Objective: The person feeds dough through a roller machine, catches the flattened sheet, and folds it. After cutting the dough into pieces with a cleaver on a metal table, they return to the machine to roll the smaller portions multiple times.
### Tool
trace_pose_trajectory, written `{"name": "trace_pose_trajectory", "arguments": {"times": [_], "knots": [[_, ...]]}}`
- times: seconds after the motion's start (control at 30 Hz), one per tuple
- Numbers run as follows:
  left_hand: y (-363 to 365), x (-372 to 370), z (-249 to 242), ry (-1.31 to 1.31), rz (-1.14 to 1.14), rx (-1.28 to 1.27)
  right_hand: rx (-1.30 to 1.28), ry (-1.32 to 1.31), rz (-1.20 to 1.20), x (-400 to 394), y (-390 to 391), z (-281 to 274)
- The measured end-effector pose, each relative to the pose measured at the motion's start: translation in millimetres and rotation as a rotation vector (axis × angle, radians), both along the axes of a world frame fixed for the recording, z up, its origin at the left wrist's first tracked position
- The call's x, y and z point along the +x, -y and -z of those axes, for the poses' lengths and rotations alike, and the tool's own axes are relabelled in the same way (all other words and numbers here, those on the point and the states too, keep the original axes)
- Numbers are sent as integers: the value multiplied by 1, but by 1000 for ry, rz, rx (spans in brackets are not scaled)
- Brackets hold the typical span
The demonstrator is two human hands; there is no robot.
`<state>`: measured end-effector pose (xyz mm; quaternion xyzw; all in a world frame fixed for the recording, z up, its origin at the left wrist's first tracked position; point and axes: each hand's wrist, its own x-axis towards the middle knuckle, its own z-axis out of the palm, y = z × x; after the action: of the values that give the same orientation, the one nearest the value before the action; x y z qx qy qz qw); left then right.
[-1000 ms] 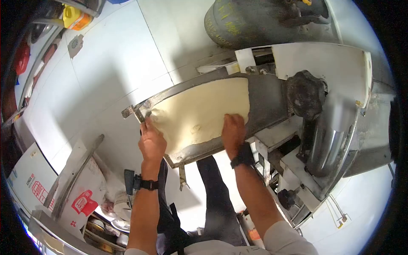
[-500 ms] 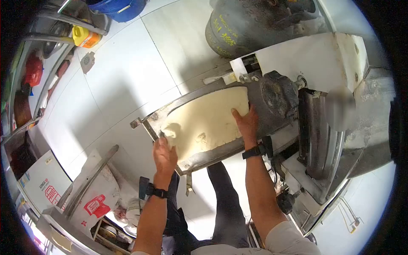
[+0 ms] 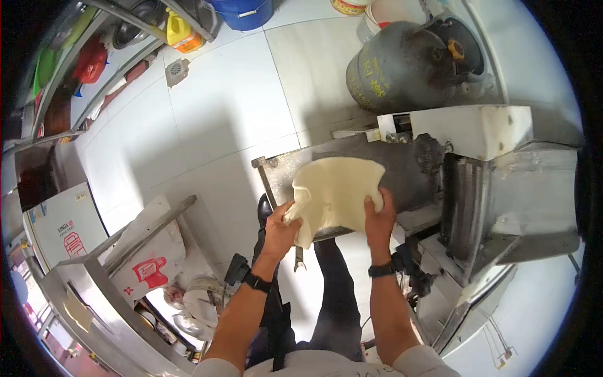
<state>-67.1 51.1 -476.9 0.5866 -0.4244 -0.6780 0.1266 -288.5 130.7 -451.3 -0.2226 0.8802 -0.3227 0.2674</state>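
Frame centre: left hand (image 3: pixel 281 231) and right hand (image 3: pixel 378 218) pinch the near edge of the dough sheet (image 3: pixel 336 191), fingers curled, above the machine tray (image 3: pixel 411 176). Thin sheet risks tearing or sagging unevenly.

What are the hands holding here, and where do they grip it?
A dough sheet: left hand grips its bunched near-left edge, right hand its near-right edge, over the machine tray.
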Motion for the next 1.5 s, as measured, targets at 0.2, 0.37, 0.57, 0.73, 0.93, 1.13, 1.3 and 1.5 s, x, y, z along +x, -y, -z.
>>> {"name": "trace_pose_trajectory", "arguments": {"times": [0.2, 0.37, 0.57, 0.73, 0.93, 1.13, 1.3, 1.5], "knots": [[14, 64, -120, -77, 133, -4, -92, 150, 112, 75, 4, -128], [36, 120, -200, -95, 199, 31, -69, 180, 30, 98, 7, -193], [44, 114, -271, -201, 56, 71, -93, 343, 26, 76, 2, -280], [31, 38, -301, -453, 73, 173, -247, 136, -102, -28, -35, -347], [-8, -140, -310, -843, 156, 319, -191, -106, -16, -193, -65, -472], [-38, -281, -308, -826, 197, 200, -224, -182, 23, -314, -64, -524], [-33, -303, -272, -70, 424, -1013, -42, -1194, 28, -356, -84, -442], [-47, -349, -241, -400, 611, -982, -15, -944, 39, -319, -106, -414]]}}
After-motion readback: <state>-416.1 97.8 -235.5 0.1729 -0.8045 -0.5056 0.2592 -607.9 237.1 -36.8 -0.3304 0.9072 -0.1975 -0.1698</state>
